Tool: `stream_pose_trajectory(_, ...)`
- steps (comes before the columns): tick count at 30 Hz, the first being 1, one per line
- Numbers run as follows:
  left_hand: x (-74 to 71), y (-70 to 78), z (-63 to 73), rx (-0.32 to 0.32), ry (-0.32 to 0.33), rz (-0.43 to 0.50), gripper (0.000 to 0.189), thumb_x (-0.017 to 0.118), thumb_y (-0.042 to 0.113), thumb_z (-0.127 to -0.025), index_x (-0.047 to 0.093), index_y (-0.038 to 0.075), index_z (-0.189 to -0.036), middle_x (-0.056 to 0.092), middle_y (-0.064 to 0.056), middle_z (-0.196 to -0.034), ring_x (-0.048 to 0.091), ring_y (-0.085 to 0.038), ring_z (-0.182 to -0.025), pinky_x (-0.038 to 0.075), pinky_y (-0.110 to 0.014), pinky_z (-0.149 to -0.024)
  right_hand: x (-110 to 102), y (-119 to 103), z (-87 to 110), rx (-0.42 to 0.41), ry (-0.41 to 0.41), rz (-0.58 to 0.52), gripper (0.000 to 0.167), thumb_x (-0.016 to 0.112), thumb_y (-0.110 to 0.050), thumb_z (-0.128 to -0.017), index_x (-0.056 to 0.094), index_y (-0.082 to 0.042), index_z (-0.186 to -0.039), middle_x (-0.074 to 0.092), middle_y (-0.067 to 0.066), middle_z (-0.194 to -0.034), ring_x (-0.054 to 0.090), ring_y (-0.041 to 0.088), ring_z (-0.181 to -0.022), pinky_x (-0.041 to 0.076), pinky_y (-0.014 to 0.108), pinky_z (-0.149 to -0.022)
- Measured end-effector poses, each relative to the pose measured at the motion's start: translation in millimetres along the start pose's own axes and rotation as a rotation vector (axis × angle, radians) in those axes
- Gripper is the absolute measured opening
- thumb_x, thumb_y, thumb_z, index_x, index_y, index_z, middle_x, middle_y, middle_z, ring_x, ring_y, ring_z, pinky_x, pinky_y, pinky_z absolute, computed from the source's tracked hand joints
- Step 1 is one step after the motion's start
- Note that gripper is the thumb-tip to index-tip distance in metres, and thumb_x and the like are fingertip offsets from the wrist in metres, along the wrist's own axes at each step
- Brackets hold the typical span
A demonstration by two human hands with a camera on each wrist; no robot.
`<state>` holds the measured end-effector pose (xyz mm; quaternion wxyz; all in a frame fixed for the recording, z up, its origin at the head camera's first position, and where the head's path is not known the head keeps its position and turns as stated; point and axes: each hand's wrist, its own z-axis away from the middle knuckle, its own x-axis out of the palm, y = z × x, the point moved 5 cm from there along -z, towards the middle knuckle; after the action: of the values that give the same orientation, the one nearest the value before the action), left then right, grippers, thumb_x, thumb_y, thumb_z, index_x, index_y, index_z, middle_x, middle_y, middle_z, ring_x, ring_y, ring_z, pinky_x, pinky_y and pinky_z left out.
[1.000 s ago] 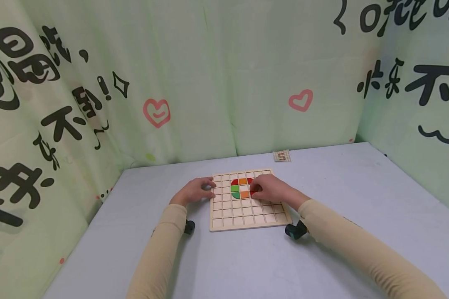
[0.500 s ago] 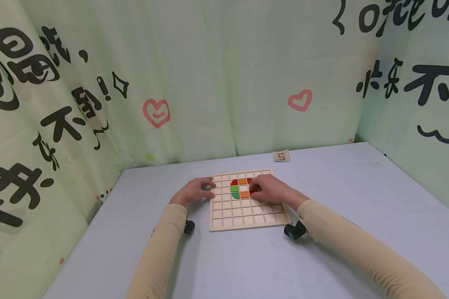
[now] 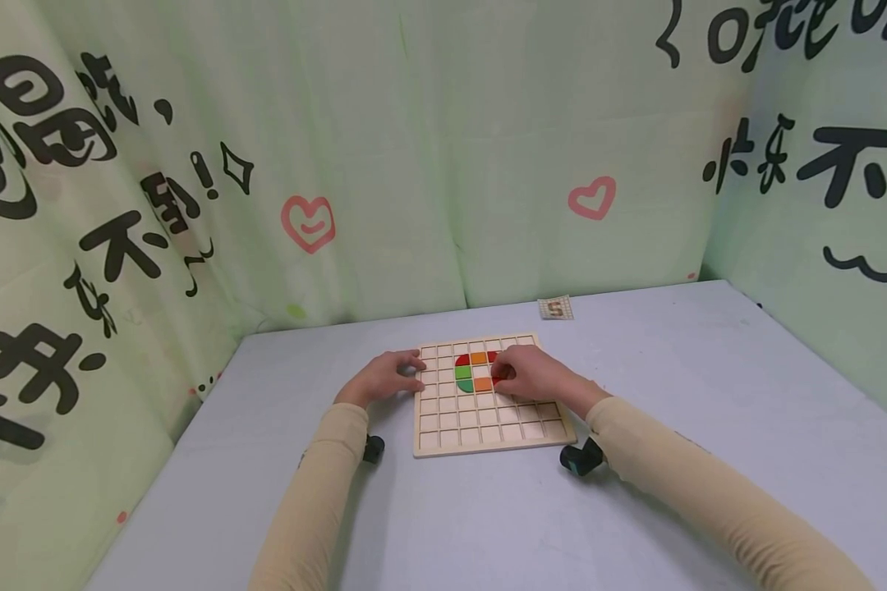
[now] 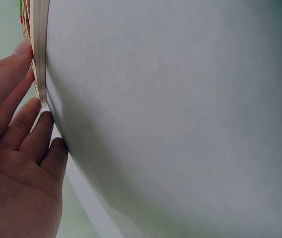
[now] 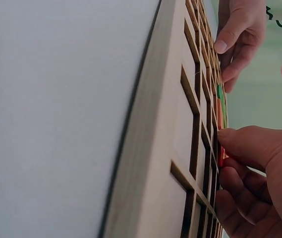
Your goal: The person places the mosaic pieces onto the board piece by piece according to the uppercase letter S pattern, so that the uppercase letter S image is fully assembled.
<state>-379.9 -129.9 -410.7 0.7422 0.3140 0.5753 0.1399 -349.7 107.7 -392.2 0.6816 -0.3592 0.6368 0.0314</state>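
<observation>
Board, left hand and right hand lie as they do in the two earlier head views; we note only a slight drift of the frame. We take that as a steady hold at one spot, not a fresh step. The right hand, its fingertips drawn narrow, pinches a red tile, seen right of centre in its wrist view. The left hand, thumb and forefinger spread wide, touches the board's left edge. We see the board flat on the worktop, just below the head frame's centre: pale wood with a square grid. Around one pale cell sit a red corner, a light green tile, a dark green corner and orange tiles; the right hand partly hides the right side.
</observation>
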Motion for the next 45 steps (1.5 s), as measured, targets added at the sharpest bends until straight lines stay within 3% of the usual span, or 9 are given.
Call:
stream_pose_trajectory(9,-0.3,0.7,0.5,-0.001,-0.002,-0.001,0.033,0.075,0.019,-0.086,0.069,0.013,-0.118,0.043,-0.002,-0.152,0.029,-0.028,-0.144,0.025,-0.045,-0.116,-8.1,11.6,7.7,0.093,0.02,-0.048,0.024,0.07,-0.019,-0.091,0.069,-0.004,-0.11,0.067,0.002,-0.097,0.059,0.017,-0.088,0.052,0.037,-0.084)
stream_pose_trajectory(17,-1.1,0.1,0.0,0.002,-0.002,-0.005,0.033,0.075,0.019,-0.086,0.069,0.013,-0.118,0.043,-0.002,-0.152,0.029,-0.028,-0.144,0.026,-0.045,-0.116,-26.5,34.8,29.7,0.168,0.03,-0.077,0.028,0.069,-0.02,-0.091,0.067,-0.003,-0.114,0.065,0.003,-0.099,0.057,0.02,-0.091,0.052,0.037,-0.083)
stream_pose_trajectory(29,-1.4,-0.4,-0.9,0.006,-0.004,-0.006,0.034,0.076,0.019,-0.086,0.069,0.012,-0.118,0.043,-0.003,-0.152,0.029,-0.029,-0.144,0.026,-0.045,-0.116,-45.1,63.4,59.6,0.232,0.032,-0.047,0.033,0.068,-0.018,-0.09,0.065,0.001,-0.117,0.065,0.007,-0.098,0.058,0.022,-0.089,0.053,0.031,-0.07)
stream_pose_trajectory(45,-0.4,-1.5,-3.1,0.029,0.0,-0.019,0.034,0.076,0.019,-0.086,0.069,0.012,-0.118,0.044,-0.004,-0.151,0.031,-0.028,-0.143,0.027,-0.045,-0.115,-36.3,71.5,53.6,0.264,0.003,-0.025,0.038,0.068,-0.016,-0.088,0.062,0.008,-0.117,0.064,0.015,-0.103,0.056,0.023,-0.085,0.053,0.034,-0.074)
